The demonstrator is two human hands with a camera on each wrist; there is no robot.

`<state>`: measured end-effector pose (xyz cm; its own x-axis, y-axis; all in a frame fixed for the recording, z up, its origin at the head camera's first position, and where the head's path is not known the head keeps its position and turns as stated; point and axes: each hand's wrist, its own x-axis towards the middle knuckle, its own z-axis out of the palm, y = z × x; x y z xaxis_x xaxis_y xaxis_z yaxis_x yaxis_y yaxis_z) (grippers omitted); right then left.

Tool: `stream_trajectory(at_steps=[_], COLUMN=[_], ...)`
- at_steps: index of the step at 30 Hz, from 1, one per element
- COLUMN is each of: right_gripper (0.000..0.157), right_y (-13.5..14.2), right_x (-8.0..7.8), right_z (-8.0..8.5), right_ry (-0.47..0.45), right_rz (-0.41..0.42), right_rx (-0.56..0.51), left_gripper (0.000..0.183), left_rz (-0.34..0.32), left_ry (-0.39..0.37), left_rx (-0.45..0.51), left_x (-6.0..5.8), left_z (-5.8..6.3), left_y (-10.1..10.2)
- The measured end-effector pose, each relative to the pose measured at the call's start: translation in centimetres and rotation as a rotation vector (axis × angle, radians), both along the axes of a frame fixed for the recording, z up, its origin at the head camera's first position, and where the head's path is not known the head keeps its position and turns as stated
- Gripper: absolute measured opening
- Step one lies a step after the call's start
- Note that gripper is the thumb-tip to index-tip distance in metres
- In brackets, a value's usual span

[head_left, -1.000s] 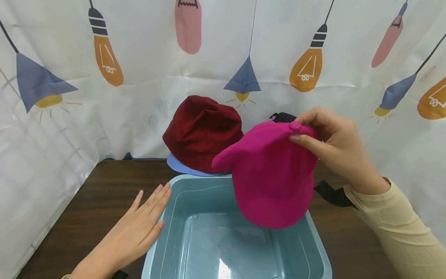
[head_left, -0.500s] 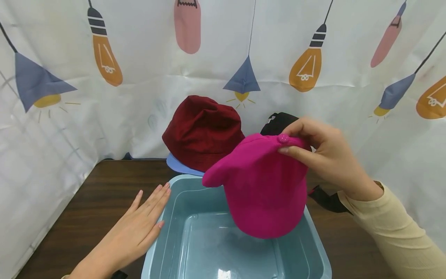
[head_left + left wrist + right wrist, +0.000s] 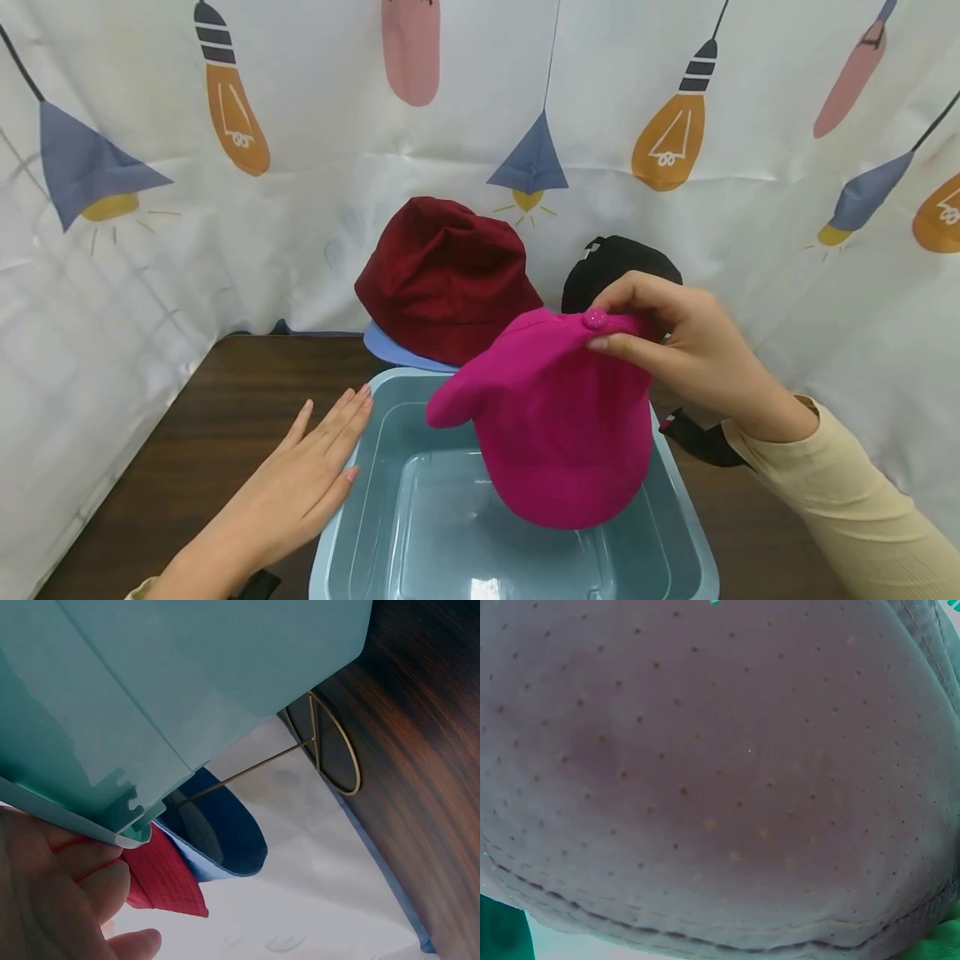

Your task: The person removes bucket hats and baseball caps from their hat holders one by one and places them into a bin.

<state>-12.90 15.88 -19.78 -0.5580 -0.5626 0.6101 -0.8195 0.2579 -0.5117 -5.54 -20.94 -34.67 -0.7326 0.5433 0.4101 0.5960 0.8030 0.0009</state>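
My right hand pinches a bright pink baseball cap between thumb and fingers at the crown, beside its top button. The cap hangs over the light blue plastic bin and hides part of its right side. Dotted fabric with a stitched edge fills nearly all of the right wrist view, very close to the camera. My left hand lies with straight fingers along the bin's left rim, holding nothing. In the left wrist view, the fingers touch the rim from the outside.
Behind the bin, a dark red bucket hat sits over a blue brim. A black cap is at the back right. The left wrist view shows a gold wire stand on the dark wooden table. A patterned curtain hangs behind.
My right hand has brought the pink cap down and a little to the left over the bin, uncovering more of the black cap. My left hand has stayed at the rim.
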Motion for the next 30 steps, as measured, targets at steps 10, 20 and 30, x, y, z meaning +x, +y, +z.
stream_trajectory(at_steps=[10, 20, 30], right_gripper=[0.032, 0.026, 0.020], right_y=[-0.3, -0.5, -0.7], right_x=[-0.2, -0.3, -0.5], right_z=[-0.8, -1.7, -3.5], right_ry=[-0.043, -0.171, -0.278], right_rz=[0.120, 0.158, 0.207], right_rx=[0.003, 0.078, 0.118], left_gripper=[0.064, 0.061, 0.063], left_rz=[0.025, 0.021, 0.028], left_ry=[-0.038, -0.031, -0.039], left_rx=[-0.018, -0.014, -0.024], left_x=[0.0, 0.0, 0.0], left_z=[0.2, 0.2, 0.2], left_y=[0.0, 0.0, 0.1])
